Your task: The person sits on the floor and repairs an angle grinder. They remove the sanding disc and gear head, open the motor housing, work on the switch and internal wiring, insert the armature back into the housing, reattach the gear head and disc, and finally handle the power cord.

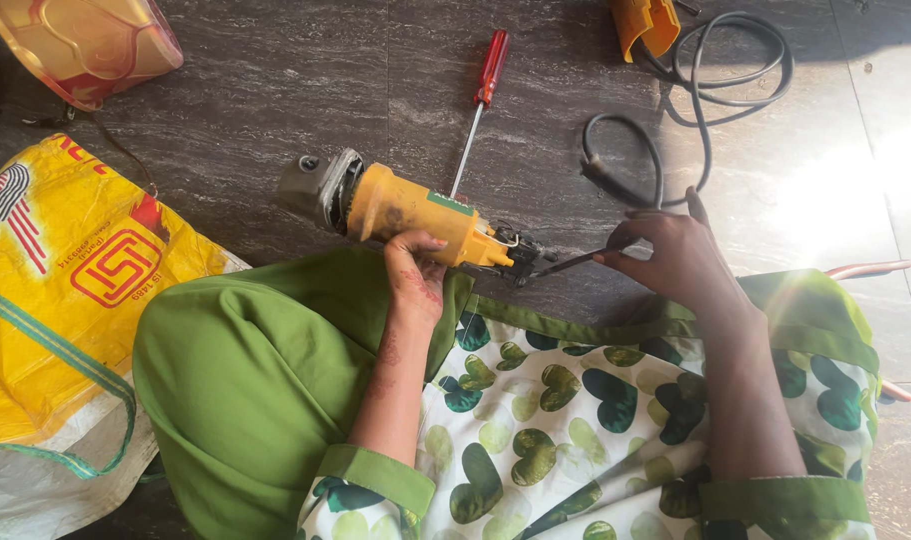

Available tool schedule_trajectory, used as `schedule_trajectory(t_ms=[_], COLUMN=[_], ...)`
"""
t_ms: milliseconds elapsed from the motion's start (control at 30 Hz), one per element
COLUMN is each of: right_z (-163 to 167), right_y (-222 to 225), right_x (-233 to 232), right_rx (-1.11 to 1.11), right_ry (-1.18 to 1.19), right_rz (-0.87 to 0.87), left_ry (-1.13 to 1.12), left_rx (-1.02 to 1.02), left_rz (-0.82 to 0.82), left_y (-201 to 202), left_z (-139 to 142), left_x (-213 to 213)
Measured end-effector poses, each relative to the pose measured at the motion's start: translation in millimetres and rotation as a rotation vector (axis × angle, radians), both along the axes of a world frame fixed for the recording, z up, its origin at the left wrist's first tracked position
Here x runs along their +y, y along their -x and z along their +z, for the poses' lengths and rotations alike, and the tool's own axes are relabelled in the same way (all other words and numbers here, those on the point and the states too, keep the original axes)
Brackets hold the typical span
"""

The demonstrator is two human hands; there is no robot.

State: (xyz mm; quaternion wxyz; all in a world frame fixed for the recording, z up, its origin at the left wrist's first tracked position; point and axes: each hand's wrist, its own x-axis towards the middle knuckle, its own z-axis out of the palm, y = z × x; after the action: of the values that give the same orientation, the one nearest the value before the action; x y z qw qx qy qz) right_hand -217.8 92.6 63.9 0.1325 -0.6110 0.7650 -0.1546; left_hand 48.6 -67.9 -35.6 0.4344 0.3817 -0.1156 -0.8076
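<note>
Our left hand (415, 262) grips the yellow grinder (405, 208) lying lengthwise on the floor (275, 90), while our right hand (675, 255) pinches a thin tool (575, 262) pointing into its near open end.

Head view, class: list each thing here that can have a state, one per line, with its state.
Angle grinder: lying on its side, rear cover off, held by the left hand.
Thin tool: pinched in the right hand, tip at the grinder's rear.
Red screwdriver: lying loose on the floor.
Black cable: loosely coiled.
</note>
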Motion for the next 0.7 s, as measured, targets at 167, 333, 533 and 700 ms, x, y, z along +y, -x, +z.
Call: schedule_trajectory(t_ms=[167, 333, 533, 700], right_z=[13, 16, 17, 19], right_y=[-15, -17, -21, -25], right_x=[11, 6, 7, 6], right_rx=[-0.121, -0.139, -0.119, -0.153], right_ry=[0.032, 0.074, 0.087, 0.103], right_rz=[-0.018, -0.014, -0.001, 0.019], left_ry=[-0.147, -0.103, -0.033, 0.032], left_rx=[0.026, 0.001, -0.143, -0.309], left_rz=[0.063, 0.059, 0.013, 0.020], left_y=[-3, -6, 0, 2], left_z=[7, 2, 3, 20], left_x=[-4, -5, -2, 4])
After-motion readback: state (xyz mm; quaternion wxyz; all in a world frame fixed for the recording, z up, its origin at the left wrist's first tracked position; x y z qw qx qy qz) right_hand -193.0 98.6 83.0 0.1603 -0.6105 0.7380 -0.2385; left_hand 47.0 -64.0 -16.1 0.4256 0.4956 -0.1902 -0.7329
